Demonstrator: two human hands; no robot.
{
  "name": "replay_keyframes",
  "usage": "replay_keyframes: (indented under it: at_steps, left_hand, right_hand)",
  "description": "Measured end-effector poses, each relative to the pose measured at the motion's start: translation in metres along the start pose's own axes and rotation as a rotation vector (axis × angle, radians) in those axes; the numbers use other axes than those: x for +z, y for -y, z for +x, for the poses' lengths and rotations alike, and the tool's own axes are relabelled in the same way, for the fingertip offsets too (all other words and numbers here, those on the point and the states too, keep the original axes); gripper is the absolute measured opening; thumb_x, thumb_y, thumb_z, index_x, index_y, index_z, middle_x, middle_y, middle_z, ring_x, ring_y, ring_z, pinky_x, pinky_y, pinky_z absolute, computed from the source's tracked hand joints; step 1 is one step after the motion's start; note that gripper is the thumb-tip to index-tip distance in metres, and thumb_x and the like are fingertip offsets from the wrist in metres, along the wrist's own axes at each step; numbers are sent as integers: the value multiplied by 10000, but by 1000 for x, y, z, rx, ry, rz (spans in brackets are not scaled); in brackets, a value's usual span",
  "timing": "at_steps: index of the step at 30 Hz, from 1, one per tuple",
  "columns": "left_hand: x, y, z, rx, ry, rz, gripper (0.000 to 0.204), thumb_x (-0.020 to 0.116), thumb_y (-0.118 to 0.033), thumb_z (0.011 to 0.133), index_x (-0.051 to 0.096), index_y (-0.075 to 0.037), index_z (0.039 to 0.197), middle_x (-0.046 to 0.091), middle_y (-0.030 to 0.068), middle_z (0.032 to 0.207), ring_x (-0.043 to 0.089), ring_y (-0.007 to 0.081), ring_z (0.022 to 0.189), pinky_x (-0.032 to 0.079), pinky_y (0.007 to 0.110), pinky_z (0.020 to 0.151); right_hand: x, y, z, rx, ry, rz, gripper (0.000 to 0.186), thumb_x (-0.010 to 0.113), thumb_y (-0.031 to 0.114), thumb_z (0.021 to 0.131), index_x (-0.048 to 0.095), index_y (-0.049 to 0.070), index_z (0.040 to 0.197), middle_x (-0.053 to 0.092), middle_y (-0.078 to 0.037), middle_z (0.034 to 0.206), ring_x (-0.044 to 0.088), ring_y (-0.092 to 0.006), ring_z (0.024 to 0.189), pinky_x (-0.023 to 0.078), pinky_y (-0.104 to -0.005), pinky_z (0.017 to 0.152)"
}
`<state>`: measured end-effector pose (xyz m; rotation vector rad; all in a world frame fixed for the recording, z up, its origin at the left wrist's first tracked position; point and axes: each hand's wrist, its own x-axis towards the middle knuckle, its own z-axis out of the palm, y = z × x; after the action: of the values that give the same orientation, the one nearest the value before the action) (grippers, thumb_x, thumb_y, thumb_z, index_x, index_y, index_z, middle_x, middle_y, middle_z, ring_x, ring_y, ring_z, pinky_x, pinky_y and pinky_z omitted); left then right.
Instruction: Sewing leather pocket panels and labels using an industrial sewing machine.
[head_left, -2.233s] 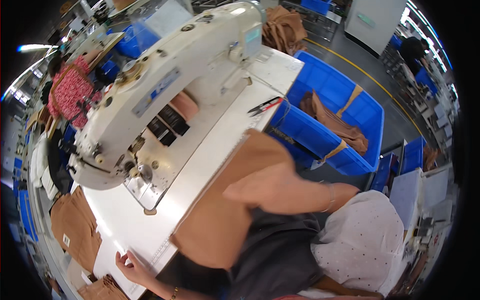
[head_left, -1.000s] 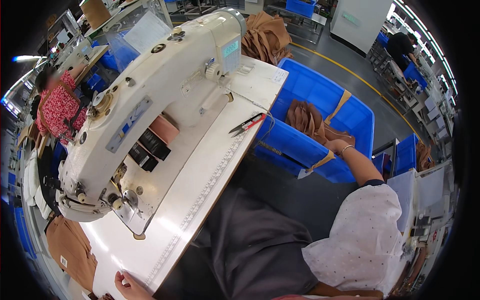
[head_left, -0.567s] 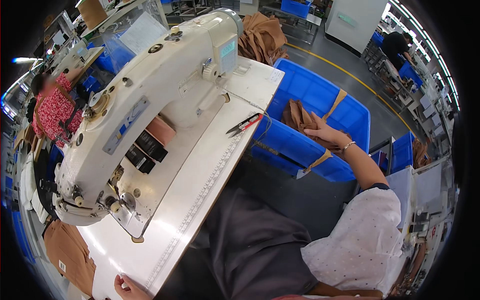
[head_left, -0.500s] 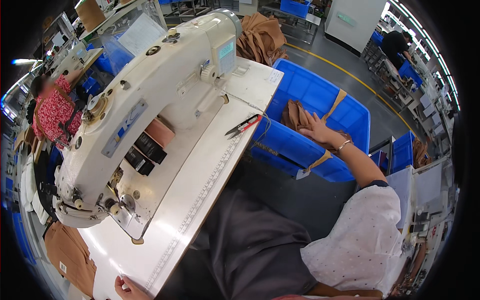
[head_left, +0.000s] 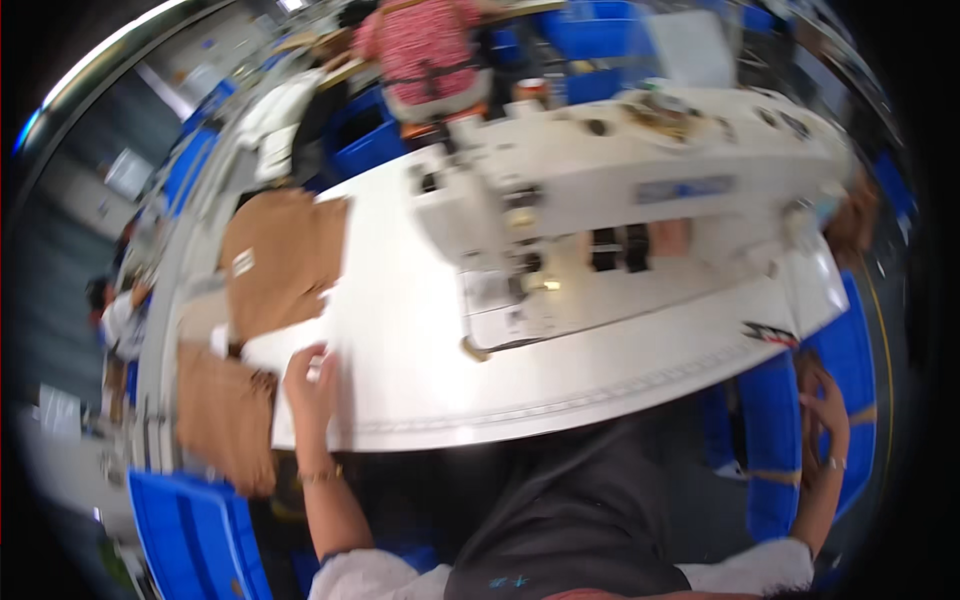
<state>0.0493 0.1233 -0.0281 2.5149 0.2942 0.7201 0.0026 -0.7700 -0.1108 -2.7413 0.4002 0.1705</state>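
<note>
My left hand (head_left: pixel 310 392) is over the left end of the white sewing table (head_left: pixel 390 290), fingers loosely bent and apart, with nothing visible in them. Beside it lie brown fabric pieces: one pile (head_left: pixel 285 255) with a small white label on the table's left edge, another (head_left: pixel 225 410) hanging lower down. On the far right my right hand (head_left: pixel 826 408) reaches into a blue bin (head_left: pixel 856 340), its fingers spread. Brown fabric (head_left: pixel 808 372) shows only partly beside that hand. Motion blurs the view.
A white sewing machine (head_left: pixel 640 180) stands across the table. Red-handled thread snips (head_left: pixel 768 333) lie near the right edge, and small black and tan pieces (head_left: pixel 635 247) sit under the arm. Another blue bin (head_left: pixel 200 530) is at lower left. A person in red (head_left: pixel 425 50) sits beyond.
The view has swung left, bringing my left forearm and the brown piles into sight. My right hand remains at the blue bin, its fingers no longer plainly flat on the fabric.
</note>
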Motion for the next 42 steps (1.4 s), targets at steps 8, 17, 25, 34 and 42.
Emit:
replay_keyframes:
  at_steps: [8,17,25,34,42]
  left_hand:
    - [2,75,117,119,-226,345,275,790,-224,854,741,-18,1030,727,163,1017,666,349,926,520,443,817]
    - [-8,112,131,-341,6,-190,328,795,-269,900,704,6,747,536,-41,628,440,74,630,372,283,574]
    - [-15,118,129,-384,-46,-193,400,691,-306,981,685,15,743,546,-24,647,439,81,621,357,290,570]
    - [-2,-3,43,109,288,-354,223,628,-216,986,710,-9,980,708,159,1222,531,383,1334,328,495,1128]
    - [-28,-54,-46,211,400,-100,302,677,-202,951,648,-83,1226,519,160,1486,426,378,1416,297,531,1165]
  right_hand:
    - [-26,149,-5,-240,-491,-61,272,619,64,959,648,-33,1211,686,-178,1162,668,-308,989,497,-421,966]
    - [-3,329,-50,-922,-367,-116,228,700,60,848,670,5,1067,687,-153,1052,663,-327,988,392,-571,1110]
    - [42,400,-50,-1172,-192,-57,301,793,191,775,690,60,1025,693,-85,1033,671,-257,857,403,-567,1089]
    - [72,465,-66,-1337,-126,204,276,779,172,807,697,85,1056,688,-76,1132,683,-238,934,449,-523,1046]
    - [120,556,-87,-1444,-51,111,506,771,312,811,669,0,1196,638,-158,1306,575,-345,1230,422,-520,1076]
